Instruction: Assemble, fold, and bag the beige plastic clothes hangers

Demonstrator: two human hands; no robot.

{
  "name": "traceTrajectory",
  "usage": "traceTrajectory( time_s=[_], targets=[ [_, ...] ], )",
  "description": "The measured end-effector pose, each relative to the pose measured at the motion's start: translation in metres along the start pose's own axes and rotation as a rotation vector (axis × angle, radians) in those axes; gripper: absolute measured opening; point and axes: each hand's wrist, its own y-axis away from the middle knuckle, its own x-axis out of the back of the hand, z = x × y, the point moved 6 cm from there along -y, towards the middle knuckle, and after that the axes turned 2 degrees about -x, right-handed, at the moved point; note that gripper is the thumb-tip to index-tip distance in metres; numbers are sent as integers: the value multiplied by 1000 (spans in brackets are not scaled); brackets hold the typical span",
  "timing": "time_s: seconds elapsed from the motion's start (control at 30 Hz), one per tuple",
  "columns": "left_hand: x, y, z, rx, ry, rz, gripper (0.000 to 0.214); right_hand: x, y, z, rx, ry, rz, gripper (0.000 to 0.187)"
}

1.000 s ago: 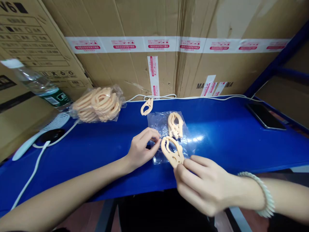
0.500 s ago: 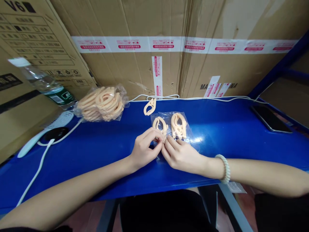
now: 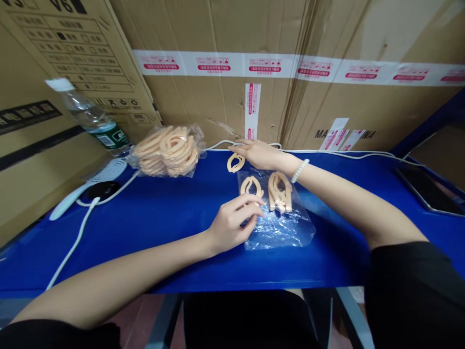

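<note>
My left hand (image 3: 234,220) rests on the edge of a clear plastic bag (image 3: 279,225), fingers curled and pinching its film beside a peach plastic clip (image 3: 250,186) inside. A second clip bundle (image 3: 279,193) lies in the same bag. My right hand (image 3: 258,152), with a pale bead bracelet at the wrist, reaches to the back of the blue table (image 3: 163,232). Its stretched fingers touch a loose peach clip (image 3: 235,162) lying there.
A full bag of peach clips (image 3: 167,151) sits at the back left, with a water bottle (image 3: 92,120) behind it. A white hand fan (image 3: 87,186) and white cable (image 3: 69,249) lie at the left. A phone (image 3: 430,190) lies far right. Cardboard boxes (image 3: 254,58) wall the back.
My right hand let go at the bag's mouth and reached back to the loose clip near the boxes. One clip now lies inside the bag. My left hand stayed on the bag.
</note>
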Motion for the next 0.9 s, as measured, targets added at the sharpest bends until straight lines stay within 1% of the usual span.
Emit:
traceTrajectory(
  time_s=[0.03, 0.1, 0.17, 0.23, 0.3, 0.37, 0.4, 0.47, 0.53, 0.6, 0.67, 0.7, 0.73, 0.77, 0.83, 0.9],
  targets=[
    [0, 0, 0, -5, 2, 0, 19, -13, -10, 9, 6, 6, -29, 55],
    [1, 0, -2, -5, 12, -1, 20, -32, -23, 19, -6, 21, -80, 52],
    [1, -1, -4, 8, 22, 2, 21, -38, -27, 19, -13, 24, -106, 43],
    [2, -1, -5, 28, 32, 14, 21, -34, -23, 15, -9, 14, -113, 36],
    [3, -1, -7, 63, 44, 34, 19, -23, -12, 9, -7, 2, -120, 29],
    [5, -2, -8, 94, 62, 71, 16, -5, 4, 4, -16, -21, -96, 26],
    [6, -2, -9, 106, 71, 95, 16, 9, 14, 1, -23, -39, -61, 26],
    [8, -3, -9, 120, 87, 134, 17, 44, 38, -8, -40, -121, 101, 29],
    [8, -3, -10, 134, 105, 152, 17, 82, 69, -25, -36, -177, 251, 29],
    [7, -3, -12, 149, 126, 158, 17, 117, 105, -49, -85, -168, 394, 24],
    [7, -3, -13, 170, 152, 160, 17, 140, 139, -80, -148, -123, 482, 20],
    [7, -3, -13, 180, 164, 160, 16, 145, 153, -97, -157, -104, 488, 21],
    [7, -3, -13, 189, 174, 161, 16, 146, 164, -115, -142, -104, 470, 22],
    [7, -3, -13, 197, 178, 161, 16, 146, 173, -132, -104, -110, 472, 19],
    [7, -2, -12, 200, 171, 163, 16, 134, 180, -163, -22, -138, 379, 22],
    [8, -2, -11, 192, 157, 163, 16, 119, 177, -185, 61, -94, 317, 26]
  ],
)
